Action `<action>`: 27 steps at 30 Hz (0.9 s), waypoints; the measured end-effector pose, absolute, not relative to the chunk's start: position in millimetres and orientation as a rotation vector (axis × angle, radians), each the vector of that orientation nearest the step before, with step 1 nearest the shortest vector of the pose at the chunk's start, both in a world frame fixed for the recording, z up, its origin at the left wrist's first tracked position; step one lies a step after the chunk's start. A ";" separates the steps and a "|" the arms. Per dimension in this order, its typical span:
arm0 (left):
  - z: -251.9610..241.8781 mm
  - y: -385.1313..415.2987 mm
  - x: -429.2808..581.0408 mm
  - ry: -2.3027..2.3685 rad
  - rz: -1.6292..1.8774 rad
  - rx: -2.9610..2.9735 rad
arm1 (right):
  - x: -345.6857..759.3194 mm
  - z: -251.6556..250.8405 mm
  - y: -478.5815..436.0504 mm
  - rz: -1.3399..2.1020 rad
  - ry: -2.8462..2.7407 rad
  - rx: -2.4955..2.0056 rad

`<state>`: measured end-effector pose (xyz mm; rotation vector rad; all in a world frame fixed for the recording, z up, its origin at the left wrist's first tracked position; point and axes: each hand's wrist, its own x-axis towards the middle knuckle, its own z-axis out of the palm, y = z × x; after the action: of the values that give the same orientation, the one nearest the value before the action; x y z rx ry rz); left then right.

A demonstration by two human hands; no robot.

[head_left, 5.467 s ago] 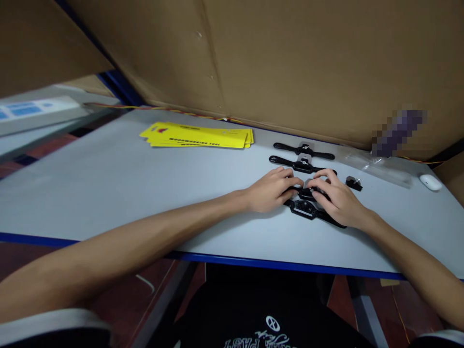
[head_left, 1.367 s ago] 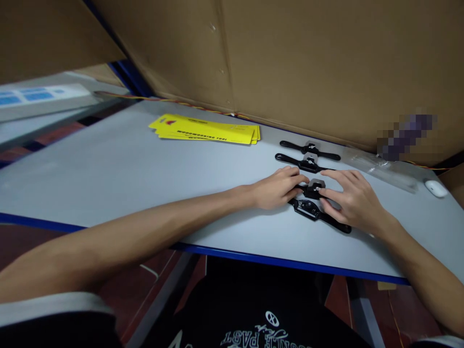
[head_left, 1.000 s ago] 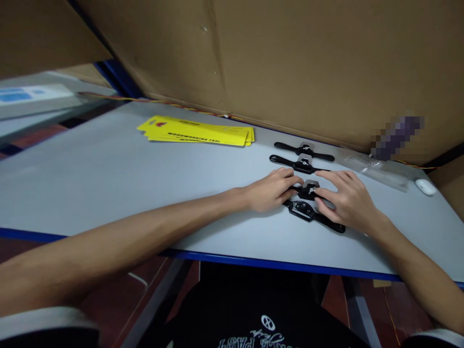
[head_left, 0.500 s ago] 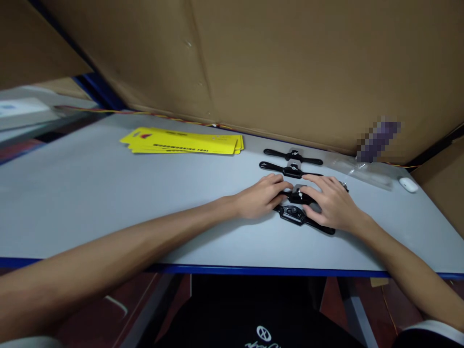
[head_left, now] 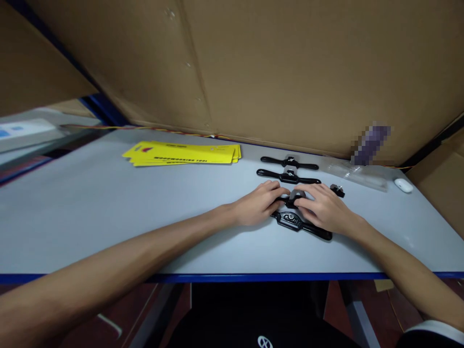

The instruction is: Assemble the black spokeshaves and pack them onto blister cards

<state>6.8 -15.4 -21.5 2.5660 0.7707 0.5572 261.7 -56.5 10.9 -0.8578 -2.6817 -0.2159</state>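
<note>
Between my hands lies a black two-handled tool [head_left: 291, 202] with a grey metal plate [head_left: 297, 194] at its middle. My left hand [head_left: 259, 203] has its fingers closed on this tool's left handle. Around the tool's middle and right side are the curled fingers of my right hand [head_left: 322, 205], which cover its right handle. Just nearer me, a similar black tool without a plate [head_left: 290, 220] rests on the table. Two more black tools lie farther back, one [head_left: 289, 177] in front of the other [head_left: 290, 163], each with a metal piece at its centre.
Yellow printed cards [head_left: 184, 153] are stacked at the back left of the grey table [head_left: 108, 203]. Small black parts [head_left: 337, 190] lie beyond my right hand. Clear plastic bags [head_left: 357, 175] and a white case [head_left: 403, 185] are at the right, before a cardboard wall [head_left: 271, 72].
The camera view has shifted slightly, so the table sits lower. My right hand's fingers have moved in closer to the middle of the held tool, and the small black parts show more.
</note>
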 end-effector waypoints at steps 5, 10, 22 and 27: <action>-20.1 -16.1 6.7 0.786 0.548 2.578 | 264.2 6.1 -54.1 -0.161 -2.630 -0.894; -19.6 -16.3 7.9 0.787 0.532 2.567 | 266.4 5.8 -52.9 -0.086 -2.605 -0.882; -22.0 -15.0 6.6 0.752 0.544 2.590 | 260.7 7.3 -52.4 0.296 -2.396 -1.151; -22.5 -15.4 6.7 0.741 0.594 2.587 | 260.8 6.3 -52.1 0.334 -2.324 -1.137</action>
<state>6.7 -15.4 -22.5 2.5873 0.7414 0.5945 260.8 -52.1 6.3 -1.1368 -2.3237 0.3336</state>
